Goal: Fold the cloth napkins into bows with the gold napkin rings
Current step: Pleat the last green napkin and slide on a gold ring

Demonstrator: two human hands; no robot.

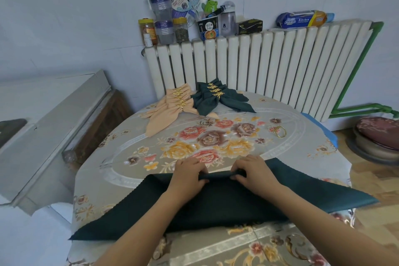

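Observation:
A dark green cloth napkin [216, 207] lies spread across the near part of the table, its far edge gathered into a pleated fold. My left hand [189, 176] and my right hand [253, 174] each pinch that fold, side by side. One loose gold napkin ring [280, 131] lies on the tablecloth to the right. At the far side sit a row of peach napkin bows [172, 106] and a row of dark green napkin bows [218, 98], each held by a gold ring.
The round table carries a floral tablecloth [211, 140]. A white radiator [259, 67] stands behind it, with jars, bottles and a cup on top. A grey cabinet [49, 127] is at the left. A cushioned stool [380, 134] stands at the right.

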